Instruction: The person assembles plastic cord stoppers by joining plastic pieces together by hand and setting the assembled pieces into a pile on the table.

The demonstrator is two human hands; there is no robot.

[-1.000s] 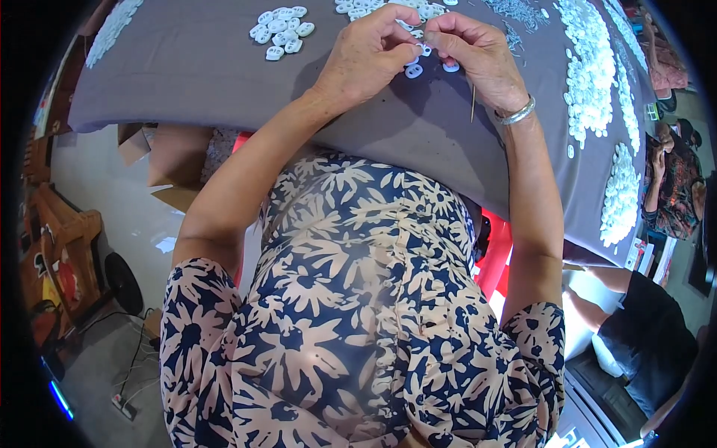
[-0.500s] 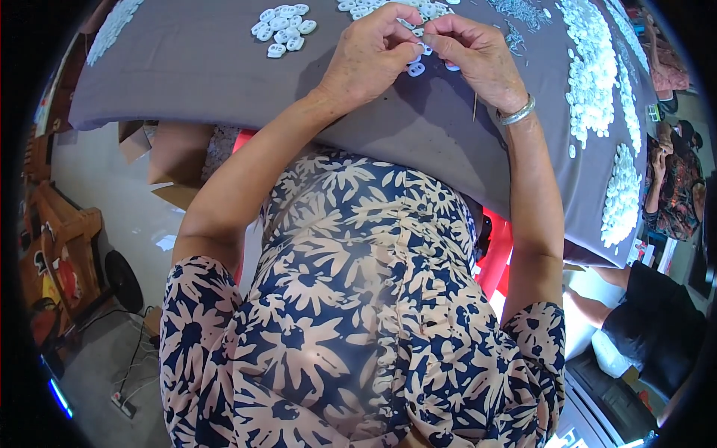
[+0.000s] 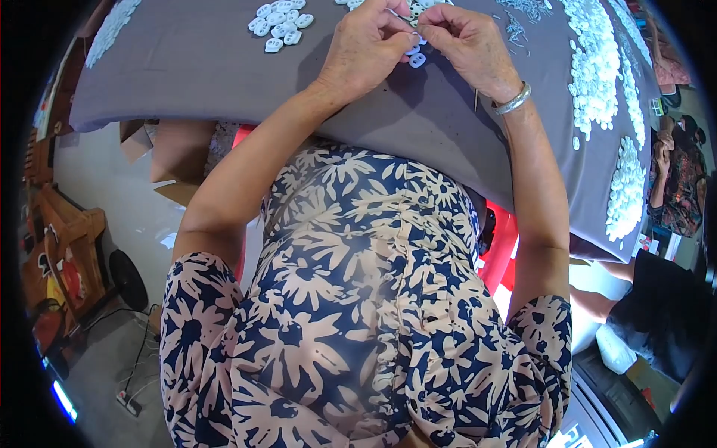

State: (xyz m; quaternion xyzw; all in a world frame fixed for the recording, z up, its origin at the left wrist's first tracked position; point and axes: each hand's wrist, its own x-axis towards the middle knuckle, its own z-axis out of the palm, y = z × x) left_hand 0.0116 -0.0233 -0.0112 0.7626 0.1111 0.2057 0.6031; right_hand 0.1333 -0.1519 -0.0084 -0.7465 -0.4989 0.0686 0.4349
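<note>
Thumb and fingers of the left hand [image 3: 360, 56] pinch a small white piece [image 3: 422, 39], mostly hidden at the fingertips, above a gray cloth-covered table [image 3: 224, 82]. The right hand [image 3: 476, 56] meets it from the other side, fingers drawn together, with a thin stick [image 3: 476, 100] jutting from beneath the palm; what its fingertips touch is too small to tell. A pale bracelet [image 3: 512, 98] circles the right wrist. Just below the joined fingertips lies an oval white piece with two holes [image 3: 417, 60], and more pieces show behind the hands, partly covered by them. A loose cluster of similar ovals [image 3: 278, 27] sits to the left, apart from the hands. Slim gray bits [image 3: 526, 9] scatter beyond the right hand, and a long white heap [image 3: 594, 71] spreads farther right, with another mound [image 3: 626, 190] near the table's edge. The worker wears a navy dress [image 3: 321, 276] with large pale flowers. Cardboard boxes [image 3: 179, 151] stand below the table at left; another person [image 3: 678, 175] appears at far right.
</note>
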